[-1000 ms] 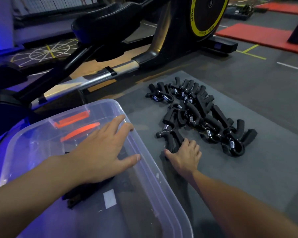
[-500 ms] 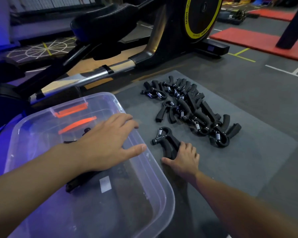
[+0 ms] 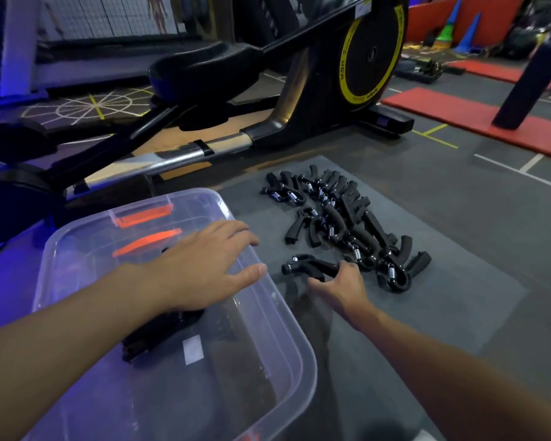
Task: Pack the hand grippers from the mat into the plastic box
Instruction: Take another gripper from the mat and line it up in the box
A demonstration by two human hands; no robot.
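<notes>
The hand gripper (image 3: 310, 266) nearest the plastic box (image 3: 301, 342) is black, with two padded handles joined at a looped head with a metal-tipped knob, the head pointing toward the box. The right hand (image 3: 341, 289) has its fingers and thumb curled round the handle ends, just right of the box's rim; whether the gripper is clear of the grey mat (image 3: 452, 300) cannot be told. Beyond the box's right side, the remaining hand grippers (image 3: 347, 224) lie heaped on the mat, with silver springs showing. The left hand (image 3: 198, 268) spreads flat over the box, fingers straight, holding nothing. Inside the box lie dark packed grippers (image 3: 159, 332); its far wall carries orange clips (image 3: 143, 216).
</notes>
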